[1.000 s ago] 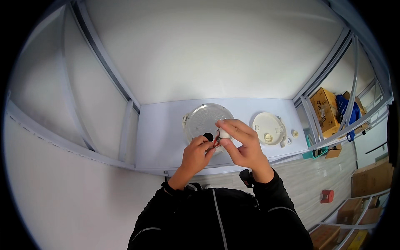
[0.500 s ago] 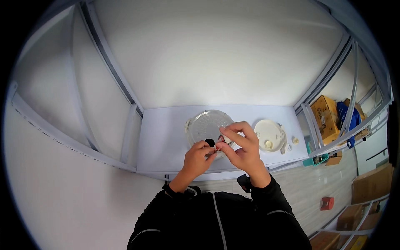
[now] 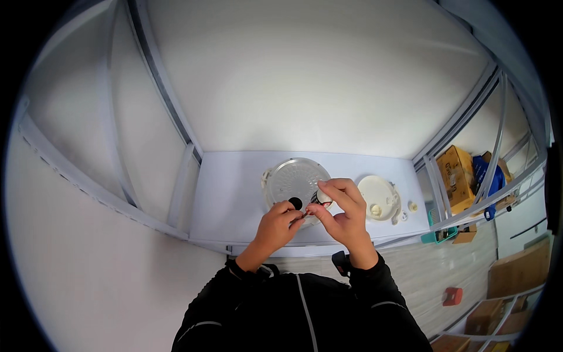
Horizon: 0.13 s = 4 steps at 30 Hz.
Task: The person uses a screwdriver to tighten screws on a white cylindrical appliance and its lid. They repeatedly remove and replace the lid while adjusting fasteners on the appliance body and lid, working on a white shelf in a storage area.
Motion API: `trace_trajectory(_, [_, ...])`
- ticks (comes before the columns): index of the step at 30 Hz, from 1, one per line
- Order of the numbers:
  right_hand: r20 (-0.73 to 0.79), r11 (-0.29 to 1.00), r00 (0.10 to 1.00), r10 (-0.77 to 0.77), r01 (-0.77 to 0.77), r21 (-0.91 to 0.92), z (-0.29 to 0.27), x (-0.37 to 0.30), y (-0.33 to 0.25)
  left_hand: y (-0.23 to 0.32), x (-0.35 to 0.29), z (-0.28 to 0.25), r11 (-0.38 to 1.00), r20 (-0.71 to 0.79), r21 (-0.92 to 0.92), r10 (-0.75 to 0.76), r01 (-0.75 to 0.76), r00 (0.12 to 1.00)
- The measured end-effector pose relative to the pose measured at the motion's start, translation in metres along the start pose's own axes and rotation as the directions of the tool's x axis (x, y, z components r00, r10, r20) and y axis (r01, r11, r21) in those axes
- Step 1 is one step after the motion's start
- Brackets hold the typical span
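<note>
Over the front of a round appliance part with a silvery, ribbed inside, my two hands are close together. My right hand grips a small round white piece with a dark and red side between thumb and fingers. My left hand is closed in a pinch beside it, fingertips near my right thumb; a thin reddish bit shows there, too small to name. Just behind the left fingers is a black disc, partly covered.
A round white plastic cover lies right on the white table, holding a cream knob-like piece. Small cream and white parts sit beside it. Frame posts flank the table; boxes and a red stool stand to the right.
The white piece in my right hand is tilted so that more of its dark and red side shows. My hands stay close together; the whole view has shifted slightly.
</note>
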State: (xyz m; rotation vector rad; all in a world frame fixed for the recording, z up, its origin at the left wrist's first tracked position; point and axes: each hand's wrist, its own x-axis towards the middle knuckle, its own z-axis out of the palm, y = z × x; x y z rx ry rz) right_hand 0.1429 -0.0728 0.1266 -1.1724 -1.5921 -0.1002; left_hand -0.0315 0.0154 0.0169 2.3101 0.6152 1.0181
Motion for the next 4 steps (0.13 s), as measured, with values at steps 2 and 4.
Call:
trace_trajectory(2, [-0.016,0.999,1.000,0.004,-0.004,-0.032,0.0007,-0.0005,0.0005,-0.0018,-0.0004,-0.0009,1.000,0.023,-0.016,-0.014,0.015,1.000])
trace_trajectory(4, [-0.023,0.999,1.000,0.007,-0.008,-0.048,0.0004,-0.0011,0.0004,-0.0025,-0.0002,-0.0036,0.999,0.049,-0.022,-0.025,0.026,0.999])
